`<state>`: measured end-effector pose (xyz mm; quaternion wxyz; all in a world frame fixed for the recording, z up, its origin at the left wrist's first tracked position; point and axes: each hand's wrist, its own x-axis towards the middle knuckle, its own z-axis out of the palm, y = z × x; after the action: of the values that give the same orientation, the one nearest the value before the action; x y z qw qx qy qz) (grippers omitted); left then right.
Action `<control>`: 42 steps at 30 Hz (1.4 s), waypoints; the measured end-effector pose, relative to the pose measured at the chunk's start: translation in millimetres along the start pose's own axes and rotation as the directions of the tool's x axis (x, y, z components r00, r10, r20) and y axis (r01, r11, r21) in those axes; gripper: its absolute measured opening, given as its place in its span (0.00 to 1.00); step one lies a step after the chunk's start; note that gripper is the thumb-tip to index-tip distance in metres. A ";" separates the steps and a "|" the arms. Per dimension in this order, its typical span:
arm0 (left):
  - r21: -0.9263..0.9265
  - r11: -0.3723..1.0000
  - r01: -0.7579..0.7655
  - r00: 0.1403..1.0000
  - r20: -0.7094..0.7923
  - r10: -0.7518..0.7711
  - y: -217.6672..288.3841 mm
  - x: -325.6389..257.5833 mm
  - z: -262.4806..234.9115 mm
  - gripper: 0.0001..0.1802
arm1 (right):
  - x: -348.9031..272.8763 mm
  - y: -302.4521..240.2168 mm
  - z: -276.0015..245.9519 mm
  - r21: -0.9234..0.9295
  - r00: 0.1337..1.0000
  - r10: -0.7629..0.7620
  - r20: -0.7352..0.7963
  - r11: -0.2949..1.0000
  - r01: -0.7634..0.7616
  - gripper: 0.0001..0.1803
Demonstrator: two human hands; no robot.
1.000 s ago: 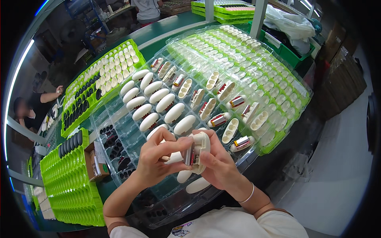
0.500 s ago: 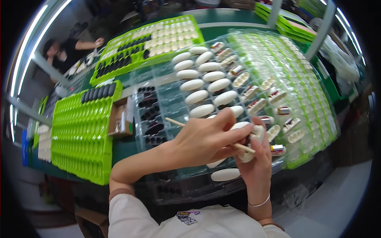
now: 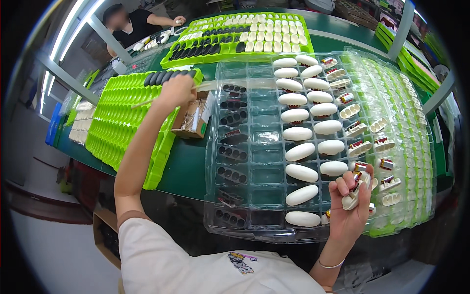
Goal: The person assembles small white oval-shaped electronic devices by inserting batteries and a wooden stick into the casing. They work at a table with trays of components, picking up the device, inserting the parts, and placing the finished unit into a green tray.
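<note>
My left hand [image 3: 177, 92] is closed around a thin wooden stick [image 3: 142, 104], above the right corner of a green tray [image 3: 122, 117]. Dark oval pieces [image 3: 169, 76] lie in the tray row beside my fingers. My right hand [image 3: 348, 206] grips an opened white oval shell [image 3: 351, 200] with a small red-and-metallic part inside; the fingers partly cover it. Left of that hand, closed white oval pieces [image 3: 299, 172] stand in two columns of a clear plastic tray [image 3: 267, 196]. Around it, open white shells [image 3: 360, 148] hold red and silver parts.
A small cardboard box [image 3: 203, 110] with thin sticks stands beside the green tray. Another green tray [image 3: 235, 58] of black and cream pieces lies at the back. Stacked clear and green trays [image 3: 411, 161] are at the right. A co-worker [image 3: 132, 24] sits at far left.
My left hand has moved away from the white shell, to the left and farther off, carrying the stick to the green tray. My right hand still holds the shell, now farther right in view.
</note>
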<state>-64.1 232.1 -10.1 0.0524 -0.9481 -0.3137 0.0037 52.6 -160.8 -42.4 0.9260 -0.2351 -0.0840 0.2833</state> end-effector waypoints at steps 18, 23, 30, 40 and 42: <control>-0.105 0.981 -0.165 0.917 -0.384 0.113 -0.9 -16.7 9.8 0.07 | 5.0 3.6 -0.5 0.116 0.995 0.078 -0.054 0.991 -0.071 0.17; -0.723 0.605 -0.334 0.933 -0.344 0.104 127.4 -48.8 -69.1 0.06 | 10.6 15.1 14.1 0.243 0.999 -0.003 -0.050 0.970 0.015 0.16; -0.698 0.236 -0.676 0.693 -0.492 0.528 242.6 -106.8 -61.5 0.07 | 0.4 23.3 24.6 0.166 0.958 -0.275 -0.080 0.944 0.284 0.18; -0.843 0.200 -0.499 0.807 -0.368 0.462 241.4 -101.2 -44.6 0.13 | 0.4 34.7 24.0 0.057 0.927 -0.367 -0.082 0.926 0.372 0.18; -0.809 0.200 -0.552 0.778 -0.414 0.472 241.4 -99.6 -42.4 0.13 | 0.8 35.1 23.4 0.021 0.919 -0.385 -0.082 0.922 0.388 0.18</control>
<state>1.1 -23.9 4.9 -0.4600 -0.8657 0.0710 -0.1841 29.5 -125.6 -38.8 0.9703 -0.2073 -0.0882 0.0876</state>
